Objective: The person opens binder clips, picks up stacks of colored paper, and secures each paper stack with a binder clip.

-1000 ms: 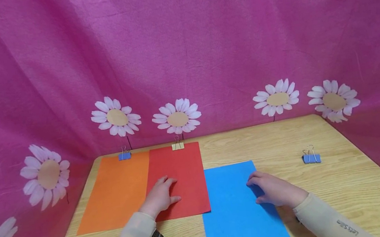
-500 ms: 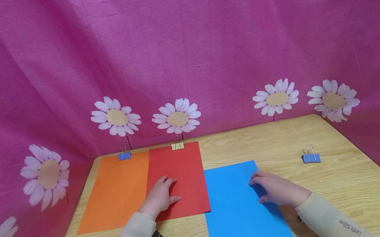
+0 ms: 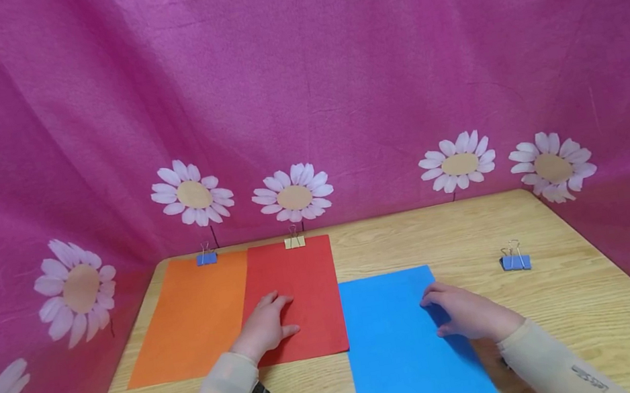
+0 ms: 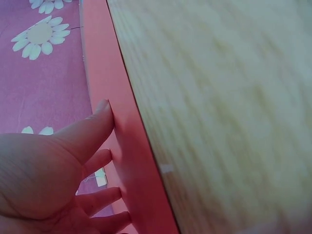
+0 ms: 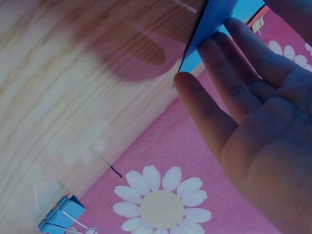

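My left hand [image 3: 263,328] rests with spread fingers on a red sheet of paper [image 3: 309,279]. In the left wrist view its fingertips touch the red sheet [image 4: 122,122] near the sheet's edge. My right hand [image 3: 469,310] lies on the right edge of a blue sheet of paper [image 3: 406,359], fingertips pressing its surface. The right wrist view shows these fingers fairly straight on the blue sheet [image 5: 209,24]. The blue sheet sits nearer to me than the red one, its left edge meeting the red sheet's right edge. An orange sheet [image 3: 187,324] lies left of the red.
A blue binder clip [image 3: 206,258] is at the orange sheet's top edge, and a yellow binder clip [image 3: 295,242] at the red one's. More blue binder clips [image 3: 516,261] stand at the right of the wooden table [image 3: 582,306]. A pink daisy-printed cloth [image 3: 359,81] hangs behind.
My right hand has slid a little to the right, and the blue sheet has shifted right with it. The left hand and the red and orange sheets have stayed put.
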Available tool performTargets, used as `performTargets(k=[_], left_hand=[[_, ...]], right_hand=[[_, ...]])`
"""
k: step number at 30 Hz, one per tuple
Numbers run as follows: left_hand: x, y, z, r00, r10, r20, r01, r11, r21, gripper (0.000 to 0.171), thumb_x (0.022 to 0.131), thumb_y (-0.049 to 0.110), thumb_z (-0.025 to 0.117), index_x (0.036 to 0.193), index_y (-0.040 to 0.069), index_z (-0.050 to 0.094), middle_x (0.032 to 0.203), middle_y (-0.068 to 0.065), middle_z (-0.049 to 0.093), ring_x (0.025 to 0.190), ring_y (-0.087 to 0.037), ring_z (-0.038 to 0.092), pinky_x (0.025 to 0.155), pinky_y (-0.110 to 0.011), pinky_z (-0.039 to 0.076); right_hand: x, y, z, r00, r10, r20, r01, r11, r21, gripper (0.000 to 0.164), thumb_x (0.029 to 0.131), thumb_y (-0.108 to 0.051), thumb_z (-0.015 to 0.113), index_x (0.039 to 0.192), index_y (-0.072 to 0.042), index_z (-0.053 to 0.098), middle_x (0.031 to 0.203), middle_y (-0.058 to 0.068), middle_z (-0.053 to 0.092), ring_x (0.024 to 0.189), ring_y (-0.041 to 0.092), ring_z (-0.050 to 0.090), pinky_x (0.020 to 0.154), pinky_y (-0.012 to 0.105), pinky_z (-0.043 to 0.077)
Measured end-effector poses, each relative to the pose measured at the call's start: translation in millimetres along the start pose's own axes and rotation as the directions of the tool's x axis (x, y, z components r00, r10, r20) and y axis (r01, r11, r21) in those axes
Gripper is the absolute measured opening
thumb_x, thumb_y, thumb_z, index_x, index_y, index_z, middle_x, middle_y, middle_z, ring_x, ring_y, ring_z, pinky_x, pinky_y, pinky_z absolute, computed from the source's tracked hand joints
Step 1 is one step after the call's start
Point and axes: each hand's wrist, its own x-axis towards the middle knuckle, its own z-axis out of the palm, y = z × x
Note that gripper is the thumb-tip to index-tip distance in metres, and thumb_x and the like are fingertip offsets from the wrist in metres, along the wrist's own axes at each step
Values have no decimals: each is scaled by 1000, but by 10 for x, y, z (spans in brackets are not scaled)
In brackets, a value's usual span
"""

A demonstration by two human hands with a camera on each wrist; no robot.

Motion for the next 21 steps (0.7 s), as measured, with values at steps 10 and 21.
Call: performTargets(k=[10, 21], left_hand=[[-15, -7, -1, 1000, -8, -3, 8, 1000, -15, 67, 86, 25, 84, 145, 9, 57, 158, -25, 41, 147, -46, 37, 111, -54, 46], [-30, 21, -29, 1000, 3, -8, -3, 1000, -15, 66, 86, 25, 84, 144, 7, 57, 157, -25, 42, 147, -46, 38, 112, -54, 45]], right_hand=[[-30, 54, -14, 999, 40, 8, -40, 999, 34, 44, 82, -12, 87, 121, -4, 69, 125, 9, 64, 120, 34, 63, 101, 52, 53], [-54, 79, -30, 1000, 28, 10, -29, 999, 28, 45, 82, -13, 87, 121, -4, 68, 126, 10, 63, 121, 36, 62, 101, 52, 53]])
